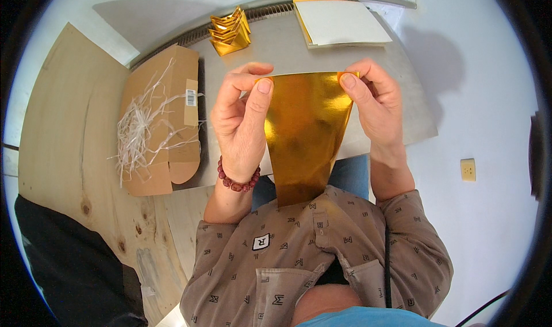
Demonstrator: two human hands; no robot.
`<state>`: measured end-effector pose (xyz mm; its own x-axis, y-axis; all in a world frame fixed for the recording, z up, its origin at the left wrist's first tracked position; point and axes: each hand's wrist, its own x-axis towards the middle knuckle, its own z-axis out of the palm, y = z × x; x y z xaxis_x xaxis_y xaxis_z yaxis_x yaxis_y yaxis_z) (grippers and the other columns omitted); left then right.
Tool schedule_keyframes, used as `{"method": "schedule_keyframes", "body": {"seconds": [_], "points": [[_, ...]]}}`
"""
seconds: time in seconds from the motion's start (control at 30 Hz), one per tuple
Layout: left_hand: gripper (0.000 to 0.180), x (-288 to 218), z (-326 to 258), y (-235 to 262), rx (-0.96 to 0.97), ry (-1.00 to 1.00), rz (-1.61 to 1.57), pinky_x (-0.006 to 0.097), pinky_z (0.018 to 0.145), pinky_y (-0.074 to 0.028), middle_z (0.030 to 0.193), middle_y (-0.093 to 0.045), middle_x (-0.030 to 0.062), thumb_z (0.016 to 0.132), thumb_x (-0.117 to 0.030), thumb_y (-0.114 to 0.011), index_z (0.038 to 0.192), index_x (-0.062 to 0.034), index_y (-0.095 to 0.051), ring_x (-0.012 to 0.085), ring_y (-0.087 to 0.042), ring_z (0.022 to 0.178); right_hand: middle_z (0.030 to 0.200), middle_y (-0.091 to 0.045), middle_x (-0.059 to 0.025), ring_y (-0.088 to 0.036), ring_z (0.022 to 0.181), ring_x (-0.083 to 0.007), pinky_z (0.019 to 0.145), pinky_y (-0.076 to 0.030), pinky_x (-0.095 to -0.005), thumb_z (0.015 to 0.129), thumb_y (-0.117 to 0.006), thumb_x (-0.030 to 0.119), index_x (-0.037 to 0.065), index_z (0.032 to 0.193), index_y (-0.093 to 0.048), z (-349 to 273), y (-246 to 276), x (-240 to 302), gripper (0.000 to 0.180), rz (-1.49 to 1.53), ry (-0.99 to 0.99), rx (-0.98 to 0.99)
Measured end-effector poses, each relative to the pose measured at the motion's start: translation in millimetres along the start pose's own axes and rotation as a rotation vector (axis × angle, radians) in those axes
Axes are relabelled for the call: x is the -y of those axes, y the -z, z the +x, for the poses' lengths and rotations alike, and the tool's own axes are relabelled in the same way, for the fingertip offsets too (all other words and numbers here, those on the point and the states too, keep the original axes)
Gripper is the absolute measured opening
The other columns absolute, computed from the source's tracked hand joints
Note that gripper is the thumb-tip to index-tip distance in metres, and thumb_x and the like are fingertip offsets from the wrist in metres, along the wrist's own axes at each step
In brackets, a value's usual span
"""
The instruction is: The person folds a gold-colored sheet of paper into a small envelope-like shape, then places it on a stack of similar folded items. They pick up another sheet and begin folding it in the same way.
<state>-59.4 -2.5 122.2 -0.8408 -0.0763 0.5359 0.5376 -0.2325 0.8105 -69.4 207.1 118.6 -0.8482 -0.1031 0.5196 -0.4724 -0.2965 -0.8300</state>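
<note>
- Plainly, the person is holding a gold sheet [305, 125] between both hands, in front of the chest and near the front edge of a grey table [276, 46].
- The left hand [240, 111] is pinching the sheet's upper left corner, its thumb pressing on the facing side and its other fingers curling beside and behind.
- The right hand [376, 100] is pinching the upper right corner in the same manner, thumb in front and fingers bending behind.
- Between these grips the top edge is running nearly straight, while the shiny body is hanging toward the lap and looking narrower lower down; whether its bottom end is touching the patterned brown shirt [299, 246], I cannot tell.
- A dark red bead bracelet [237, 185] is circling the left wrist.
- Beyond the hands, a pile of folded gold pieces [230, 35] is standing toward the back of the table.
- To the right of that pile, a stack of white sheets [342, 22] is lying flat, yellow showing along its left edge.
- At the left side, a brown cardboard box [172, 79] is resting with pale shredded strips [141, 131] tangling across it.
- On the right, a yellowish socket [468, 170] is sitting on the white wall [489, 97].
</note>
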Motion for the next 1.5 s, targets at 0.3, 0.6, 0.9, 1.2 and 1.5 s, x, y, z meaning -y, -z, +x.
{"method": "schedule_keyframes", "body": {"seconds": [0.3, 0.6, 0.9, 1.2, 1.5], "points": [[0.011, -0.4, 0.5, 1.0, 0.156, 0.115, -0.175, 0.030, 0.098, -0.051, 0.127, -0.070, 0.0227, 0.111, -0.012, -0.050, 0.105, -0.0035, -0.051, 0.0138, -0.065, 0.107, 0.083, -0.059, 0.0071, -0.049, 0.074, 0.0003, 0.065, -0.040, -0.0186, 0.106, -0.065, 0.014, 0.002, 0.099, -0.065, -2.2, -11.5, -8.3, 0.014, -0.027, -0.044, -0.123], [0.013, 6.2, 4.0, 1.7, 0.127, 0.114, -0.202, 0.027, 0.094, -0.052, 0.124, -0.071, 0.0181, 0.111, -0.013, -0.052, 0.102, -0.0040, -0.053, 0.0106, -0.064, 0.103, 0.078, -0.054, 0.0078, -0.044, 0.069, 0.0003, 0.060, -0.038, -0.0180, 0.105, -0.065, 0.013, 0.002, 0.101, -0.063, 4.4, -20.1, -31.3, 0.012, -0.186, 0.137, -0.242], [0.012, 12.6, 3.4, 3.4, 0.092, 0.118, -0.179, 0.024, 0.091, -0.051, 0.121, -0.071, 0.0179, 0.110, -0.011, -0.054, 0.101, -0.0038, -0.053, 0.0086, -0.062, 0.100, 0.074, -0.052, 0.0065, -0.044, 0.069, -0.0015, 0.059, -0.039, -0.0200, 0.106, -0.064, 0.014, 0.002, 0.094, -0.063, 9.5, -13.8, -34.3, 0.017, -0.363, 0.200, -0.293], [0.010, 0.9, 4.5, -2.7, 0.068, -0.017, 0.047, 0.019, 0.072, -0.045, 0.120, -0.072, 0.0170, 0.108, -0.008, -0.056, 0.101, -0.0023, -0.055, 0.0020, -0.050, 0.078, 0.087, -0.063, 0.0016, -0.053, 0.081, -0.0056, 0.072, -0.046, -0.0236, 0.107, -0.063, 0.017, 0.002, 0.103, -0.065, 9.9, -5.9, -17.8, 0.016, -0.282, 0.097, -0.260], [0.007, -12.8, 2.0, -3.5, 0.247, -0.036, 0.225, 0.020, 0.068, -0.050, 0.116, -0.074, 0.0104, 0.104, -0.004, -0.064, 0.101, 0.0014, -0.061, 0.0037, -0.056, 0.078, 0.100, -0.073, -0.0076, -0.066, 0.103, -0.0263, 0.100, -0.048, -0.0421, 0.083, -0.078, 0.011, 0.006, 0.104, -0.073, 17.7, -17.9, 44.0, 0.023, -0.952, 0.419, 0.144]]}}
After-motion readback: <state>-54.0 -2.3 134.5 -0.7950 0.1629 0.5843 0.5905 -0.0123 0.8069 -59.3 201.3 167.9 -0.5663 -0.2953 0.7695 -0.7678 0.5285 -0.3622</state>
